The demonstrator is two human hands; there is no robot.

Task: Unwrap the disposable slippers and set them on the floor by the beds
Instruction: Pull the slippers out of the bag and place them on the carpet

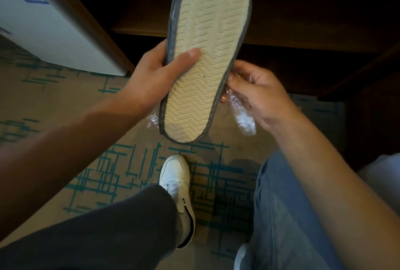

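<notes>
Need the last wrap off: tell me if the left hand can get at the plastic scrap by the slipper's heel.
Probably not as things stand: the left hand is clamped on the slipper, and the plastic scrap sits below its wrist. The right hand, already holding crumpled plastic wrap, looks freer.

Both hands raised, left (151, 75) and right (257, 96) gripping.

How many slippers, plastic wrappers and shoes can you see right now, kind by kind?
Slippers: 1 visible, sole up, slipper in the left hand; a second behind it cannot be told.
Plastic wrappers: 1, crumpled plastic wrapper in the right hand.
Shoes: 1, white sneaker on the carpet.
Total: 3
</notes>
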